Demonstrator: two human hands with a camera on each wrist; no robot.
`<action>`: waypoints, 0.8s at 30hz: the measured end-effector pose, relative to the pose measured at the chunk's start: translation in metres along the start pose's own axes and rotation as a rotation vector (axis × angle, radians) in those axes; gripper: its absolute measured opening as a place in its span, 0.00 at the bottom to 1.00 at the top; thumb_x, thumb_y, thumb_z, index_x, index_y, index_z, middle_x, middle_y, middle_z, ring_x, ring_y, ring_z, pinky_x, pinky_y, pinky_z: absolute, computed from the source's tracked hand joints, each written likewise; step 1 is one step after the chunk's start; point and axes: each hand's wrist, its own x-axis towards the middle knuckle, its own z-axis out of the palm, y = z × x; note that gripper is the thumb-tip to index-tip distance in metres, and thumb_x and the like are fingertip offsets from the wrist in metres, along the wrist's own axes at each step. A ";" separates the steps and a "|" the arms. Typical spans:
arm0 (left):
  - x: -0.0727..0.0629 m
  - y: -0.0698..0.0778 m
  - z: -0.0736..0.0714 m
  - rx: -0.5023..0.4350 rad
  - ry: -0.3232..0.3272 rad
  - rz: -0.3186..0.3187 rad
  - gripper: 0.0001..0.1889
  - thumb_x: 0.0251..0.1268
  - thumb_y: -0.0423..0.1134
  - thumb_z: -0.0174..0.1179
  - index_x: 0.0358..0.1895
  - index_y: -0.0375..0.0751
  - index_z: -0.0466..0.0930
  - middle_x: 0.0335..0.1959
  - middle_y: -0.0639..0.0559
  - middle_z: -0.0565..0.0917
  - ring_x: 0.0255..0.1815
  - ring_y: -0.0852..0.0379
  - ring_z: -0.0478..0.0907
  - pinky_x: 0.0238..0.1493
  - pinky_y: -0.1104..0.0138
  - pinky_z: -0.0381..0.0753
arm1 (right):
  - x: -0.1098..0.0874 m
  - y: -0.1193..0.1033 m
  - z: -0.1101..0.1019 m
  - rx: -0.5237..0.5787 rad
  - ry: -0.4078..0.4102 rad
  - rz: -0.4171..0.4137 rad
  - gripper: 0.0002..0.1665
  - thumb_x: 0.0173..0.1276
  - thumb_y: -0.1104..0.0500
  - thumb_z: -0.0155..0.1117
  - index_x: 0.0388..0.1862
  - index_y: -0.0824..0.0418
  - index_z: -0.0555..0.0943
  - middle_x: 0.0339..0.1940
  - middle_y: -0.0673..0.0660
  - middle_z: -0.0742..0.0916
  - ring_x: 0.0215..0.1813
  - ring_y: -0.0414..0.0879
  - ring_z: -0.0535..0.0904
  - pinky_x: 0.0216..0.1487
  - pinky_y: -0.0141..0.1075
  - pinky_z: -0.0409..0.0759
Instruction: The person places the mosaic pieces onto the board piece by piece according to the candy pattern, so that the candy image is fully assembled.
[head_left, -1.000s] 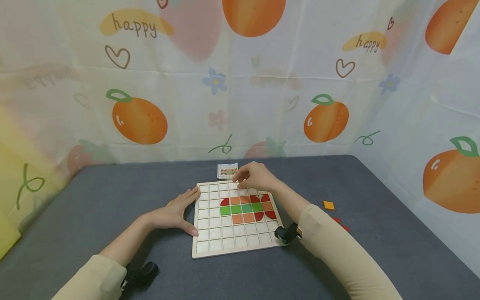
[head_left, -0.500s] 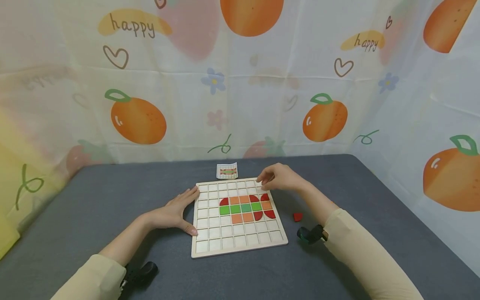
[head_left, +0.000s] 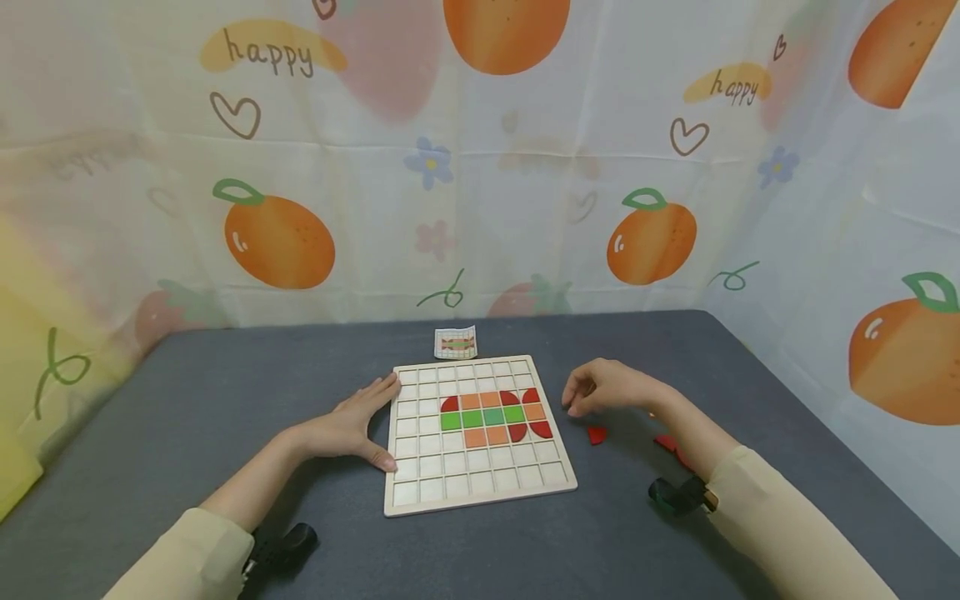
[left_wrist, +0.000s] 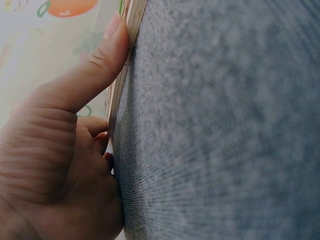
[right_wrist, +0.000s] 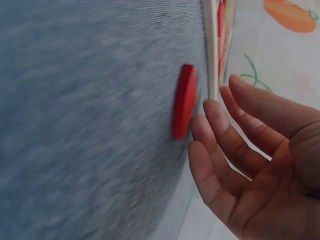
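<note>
A square wooden grid board (head_left: 429, 470) lies on the table, with red quarter-round, orange and green tiles (head_left: 471, 418) set in its middle rows. My left hand (head_left: 347, 425) rests spread along the board's left edge, its thumb (left_wrist: 100, 65) against the rim in the left wrist view. Off the board's right side my right hand (head_left: 611, 388) hovers with loosely bent fingers and nothing between them. Just below those fingertips a loose red tile (head_left: 597, 435) lies on the table. In the right wrist view the same red tile (right_wrist: 185, 102) shows close beside the fingers.
A small pattern card (head_left: 454, 342) lies behind the board. More red tiles (head_left: 664, 442) lie to the right, partly covered by my right forearm, with a sliver of an orange tile (head_left: 652, 415). A printed curtain (head_left: 517, 208) borders the dark table.
My right hand has moved from over the board's back rows rightward and nearer, to beside the board. My left hand stays at the left edge. The tiles on the board look unchanged.
</note>
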 end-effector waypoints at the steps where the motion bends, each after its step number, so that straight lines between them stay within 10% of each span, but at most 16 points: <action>1: 0.000 -0.001 0.000 -0.001 -0.001 -0.002 0.67 0.44 0.59 0.76 0.80 0.35 0.41 0.83 0.36 0.38 0.82 0.30 0.33 0.73 0.29 0.38 | -0.002 0.001 0.001 0.000 -0.005 -0.001 0.09 0.64 0.58 0.70 0.42 0.60 0.84 0.33 0.52 0.89 0.34 0.43 0.80 0.40 0.35 0.78; 24: 0.001 -0.001 0.001 0.001 0.004 -0.002 0.67 0.43 0.60 0.76 0.80 0.34 0.41 0.83 0.36 0.38 0.82 0.31 0.33 0.73 0.30 0.38 | -0.028 0.011 0.006 -0.084 0.016 0.026 0.16 0.48 0.61 0.81 0.33 0.58 0.82 0.28 0.52 0.84 0.31 0.41 0.77 0.34 0.33 0.77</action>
